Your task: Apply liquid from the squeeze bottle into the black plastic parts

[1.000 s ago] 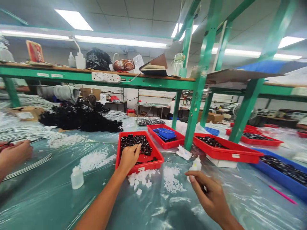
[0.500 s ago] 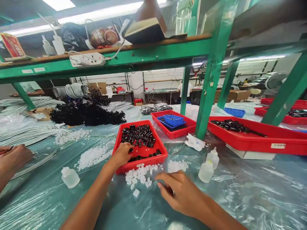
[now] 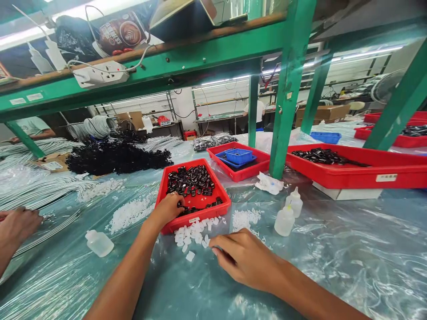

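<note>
My left hand (image 3: 168, 209) reaches into a red tray (image 3: 220, 195) of several small black parts (image 3: 190, 181), fingers curled down onto the parts near the tray's front edge. What the fingers hold is hidden. My right hand (image 3: 245, 258) rests on the plastic-covered table, fingers pinched together beside a small heap of white plastic pieces (image 3: 193, 234) in front of the tray. Whether the pinch holds a piece is not visible.
Two small white squeeze bottles (image 3: 288, 213) stand right of the white pieces; another bottle (image 3: 99, 243) lies at the left. Another person's hand (image 3: 16, 226) is at the left edge by white cables. More red trays (image 3: 353, 171) and a green shelf post (image 3: 287, 98) stand behind.
My right hand has moved left from near the squeeze bottles to the white pieces and closed into a pinch. My left hand drew back toward the tray's front. The view tilted downward.
</note>
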The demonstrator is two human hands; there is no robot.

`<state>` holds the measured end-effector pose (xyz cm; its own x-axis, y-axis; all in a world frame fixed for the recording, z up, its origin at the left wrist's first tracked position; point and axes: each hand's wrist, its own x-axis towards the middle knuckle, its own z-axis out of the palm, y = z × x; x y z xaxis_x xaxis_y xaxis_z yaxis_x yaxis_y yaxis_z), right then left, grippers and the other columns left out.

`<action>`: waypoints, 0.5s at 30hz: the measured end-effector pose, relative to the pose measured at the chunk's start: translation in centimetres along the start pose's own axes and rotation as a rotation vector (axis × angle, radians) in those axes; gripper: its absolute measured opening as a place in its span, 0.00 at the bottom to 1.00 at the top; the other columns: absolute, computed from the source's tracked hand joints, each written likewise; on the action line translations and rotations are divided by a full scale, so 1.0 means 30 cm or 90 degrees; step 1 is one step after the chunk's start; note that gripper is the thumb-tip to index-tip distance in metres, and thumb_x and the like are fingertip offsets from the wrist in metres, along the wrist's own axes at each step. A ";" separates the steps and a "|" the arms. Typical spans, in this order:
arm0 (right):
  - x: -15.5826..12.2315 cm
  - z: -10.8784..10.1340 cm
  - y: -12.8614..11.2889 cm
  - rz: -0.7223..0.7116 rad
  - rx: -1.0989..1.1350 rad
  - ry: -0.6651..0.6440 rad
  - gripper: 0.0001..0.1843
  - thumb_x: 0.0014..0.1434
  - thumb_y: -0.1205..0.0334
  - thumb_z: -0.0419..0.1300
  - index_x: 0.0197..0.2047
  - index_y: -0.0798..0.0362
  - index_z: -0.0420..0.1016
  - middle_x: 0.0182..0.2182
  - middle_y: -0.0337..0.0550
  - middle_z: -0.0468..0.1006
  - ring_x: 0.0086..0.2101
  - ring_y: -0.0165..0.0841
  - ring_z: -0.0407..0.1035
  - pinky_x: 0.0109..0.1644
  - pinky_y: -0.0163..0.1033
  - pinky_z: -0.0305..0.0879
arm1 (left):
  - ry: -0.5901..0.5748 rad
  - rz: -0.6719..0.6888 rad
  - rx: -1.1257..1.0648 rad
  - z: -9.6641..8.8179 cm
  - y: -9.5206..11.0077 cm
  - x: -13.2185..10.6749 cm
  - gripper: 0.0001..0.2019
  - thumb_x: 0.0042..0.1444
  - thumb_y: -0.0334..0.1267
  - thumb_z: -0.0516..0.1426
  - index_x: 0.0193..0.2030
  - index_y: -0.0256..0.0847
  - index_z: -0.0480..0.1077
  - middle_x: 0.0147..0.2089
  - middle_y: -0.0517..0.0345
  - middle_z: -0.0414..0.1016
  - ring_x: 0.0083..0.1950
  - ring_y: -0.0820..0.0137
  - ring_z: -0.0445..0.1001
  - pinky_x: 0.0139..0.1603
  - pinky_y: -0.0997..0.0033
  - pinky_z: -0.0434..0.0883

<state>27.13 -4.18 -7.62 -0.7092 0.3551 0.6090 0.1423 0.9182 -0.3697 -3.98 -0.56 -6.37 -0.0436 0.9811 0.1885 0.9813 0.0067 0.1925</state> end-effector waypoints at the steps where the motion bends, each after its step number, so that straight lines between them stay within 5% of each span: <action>1: 0.001 -0.002 0.003 0.002 0.006 0.003 0.12 0.70 0.70 0.57 0.40 0.50 0.81 0.21 0.34 0.71 0.21 0.30 0.57 0.29 0.41 0.52 | 0.015 0.007 -0.008 -0.013 0.009 -0.004 0.07 0.72 0.38 0.66 0.42 0.37 0.78 0.49 0.51 0.82 0.54 0.59 0.81 0.61 0.52 0.78; 5: 0.013 -0.030 0.016 0.051 0.027 0.063 0.11 0.71 0.70 0.56 0.41 0.49 0.79 0.27 0.37 0.78 0.23 0.30 0.63 0.30 0.39 0.57 | 0.100 0.048 -0.061 -0.070 0.086 -0.035 0.09 0.76 0.37 0.54 0.50 0.38 0.75 0.51 0.46 0.82 0.53 0.57 0.81 0.60 0.52 0.76; 8: 0.026 -0.067 0.028 0.116 0.038 0.133 0.09 0.74 0.66 0.55 0.48 0.49 0.78 0.35 0.41 0.81 0.27 0.31 0.69 0.31 0.39 0.64 | 0.118 0.128 -0.134 -0.085 0.201 -0.084 0.15 0.77 0.40 0.45 0.53 0.40 0.72 0.45 0.49 0.83 0.47 0.58 0.83 0.51 0.59 0.77; 11: 0.038 -0.095 0.041 0.155 0.048 0.162 0.09 0.75 0.62 0.57 0.55 0.49 0.76 0.41 0.43 0.81 0.30 0.32 0.73 0.32 0.37 0.68 | 0.116 0.222 -0.192 -0.072 0.326 -0.148 0.15 0.75 0.42 0.46 0.51 0.42 0.72 0.49 0.49 0.83 0.50 0.57 0.82 0.54 0.60 0.76; 15: 0.041 -0.106 0.060 0.144 0.049 0.138 0.09 0.77 0.59 0.58 0.43 0.49 0.75 0.35 0.40 0.78 0.32 0.33 0.72 0.35 0.38 0.68 | 0.100 0.279 -0.242 -0.050 0.418 -0.207 0.13 0.75 0.42 0.47 0.49 0.43 0.71 0.45 0.52 0.83 0.46 0.58 0.81 0.50 0.60 0.74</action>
<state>28.73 -1.53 -5.30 -0.5001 0.5860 0.6375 0.2220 0.7984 -0.5597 8.30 -6.87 -3.68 0.2947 0.8364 0.4622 0.7789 -0.4904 0.3908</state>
